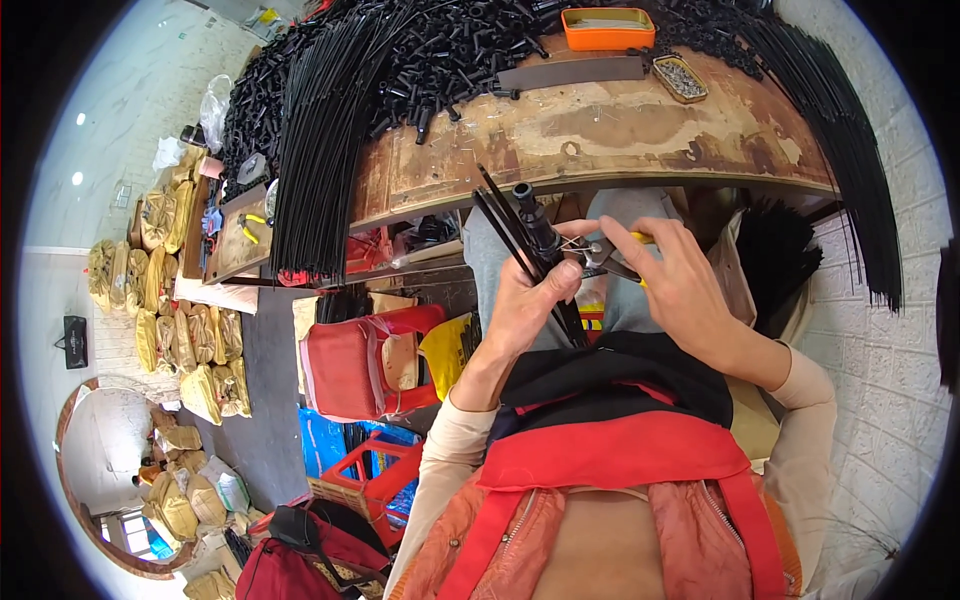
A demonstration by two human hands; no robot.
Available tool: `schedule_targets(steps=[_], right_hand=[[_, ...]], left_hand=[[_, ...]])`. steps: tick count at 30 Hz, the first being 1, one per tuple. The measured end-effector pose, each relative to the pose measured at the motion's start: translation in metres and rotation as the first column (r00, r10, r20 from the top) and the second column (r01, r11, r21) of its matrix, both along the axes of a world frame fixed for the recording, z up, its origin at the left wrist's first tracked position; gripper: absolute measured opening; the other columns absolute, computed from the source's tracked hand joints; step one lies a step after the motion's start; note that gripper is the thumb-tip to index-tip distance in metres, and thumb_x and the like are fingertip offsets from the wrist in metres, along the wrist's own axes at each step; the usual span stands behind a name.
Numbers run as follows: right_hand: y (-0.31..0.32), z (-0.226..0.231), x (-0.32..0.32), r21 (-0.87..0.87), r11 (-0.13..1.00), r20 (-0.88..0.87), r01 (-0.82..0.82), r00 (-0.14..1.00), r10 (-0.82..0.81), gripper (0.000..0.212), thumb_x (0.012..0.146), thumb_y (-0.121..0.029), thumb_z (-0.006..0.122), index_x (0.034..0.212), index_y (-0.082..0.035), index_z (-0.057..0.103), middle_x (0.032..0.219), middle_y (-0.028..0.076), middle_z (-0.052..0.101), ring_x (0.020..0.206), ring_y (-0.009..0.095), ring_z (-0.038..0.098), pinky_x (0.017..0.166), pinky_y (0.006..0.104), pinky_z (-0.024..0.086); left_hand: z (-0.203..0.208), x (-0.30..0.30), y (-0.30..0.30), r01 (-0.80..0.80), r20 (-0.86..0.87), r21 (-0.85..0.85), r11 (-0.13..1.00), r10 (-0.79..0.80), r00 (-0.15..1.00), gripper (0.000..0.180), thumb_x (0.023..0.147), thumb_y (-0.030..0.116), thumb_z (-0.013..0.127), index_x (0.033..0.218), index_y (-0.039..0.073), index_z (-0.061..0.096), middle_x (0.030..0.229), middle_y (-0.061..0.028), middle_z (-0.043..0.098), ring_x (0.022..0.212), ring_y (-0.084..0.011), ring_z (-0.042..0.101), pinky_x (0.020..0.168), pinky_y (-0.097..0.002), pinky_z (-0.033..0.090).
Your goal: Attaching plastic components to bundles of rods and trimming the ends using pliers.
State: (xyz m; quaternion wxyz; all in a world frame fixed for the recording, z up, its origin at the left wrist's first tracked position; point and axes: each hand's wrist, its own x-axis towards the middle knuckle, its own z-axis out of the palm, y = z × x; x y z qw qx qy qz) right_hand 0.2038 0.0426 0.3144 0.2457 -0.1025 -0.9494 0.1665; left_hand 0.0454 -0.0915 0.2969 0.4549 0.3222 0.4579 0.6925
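Note:
My left hand (527, 308) is closed around a bundle of thin black rods with a black tube (537, 222), which looks like a folded umbrella frame. The bundle tilts up toward the bench, over my lap. In my right hand (685, 280) is a pair of pliers (618, 266) with yellow on the handles. The jaws are close to the tube, beside my left thumb. Fine pale wire ends (574, 243) stick out between the jaws and the tube. Whether the jaws grip the wire is too small to tell.
Ahead stands a worn wooden bench (600, 140) heaped with black tube parts (450, 60). Long black rods (325, 150) hang over its edge at left and right. On it are an orange tray (607, 42) and a small tin of metal bits (680, 80). A red chair (345, 370) stands left.

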Motion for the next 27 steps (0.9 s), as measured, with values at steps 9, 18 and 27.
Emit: schedule_targets(steps=[9,18,27], right_hand=[[0.003,-0.007,-0.008,0.192,0.981,-0.068,0.027,0.998,-0.014,0.066,0.072,0.005,0.057,0.136,-0.01,0.051,0.107,0.016,0.051,0.099,0.033,0.054,0.086,0.0426,0.045],[0.014,0.006,-0.014,0.284,0.958,-0.016,0.033,0.999,-0.03,0.06,0.073,-0.001,0.061,0.132,-0.01,0.053,0.097,0.012,0.052,0.091,0.027,0.055,0.073,0.0385,0.045],[0.038,0.062,0.006,-0.937,0.229,0.346,0.264,0.619,0.705,0.037,0.083,-0.017,0.071,0.112,-0.001,0.054,0.066,0.004,0.057,0.058,0.013,0.058,0.053,0.0277,0.043]], left_hand=[[-0.004,-0.004,0.0,0.01,0.002,0.01,1.0,-0.01,1.0,0.053,0.091,0.03,0.068,0.132,0.001,0.052,0.073,0.0078,0.045,0.065,-0.0035,0.04,0.057,-0.0201,0.032],[-0.005,-0.004,0.0,0.005,-0.057,-0.009,1.0,-0.005,0.998,0.064,0.09,0.035,0.067,0.135,-0.005,0.045,0.072,0.0029,0.047,0.064,-0.0084,0.043,0.06,-0.0245,0.037],[0.009,0.004,0.002,0.196,-0.06,-0.11,0.974,-0.203,0.977,0.042,0.082,0.008,0.07,0.122,-0.001,0.061,0.091,-0.0001,0.064,0.074,-0.0058,0.053,0.066,-0.0196,0.041]])
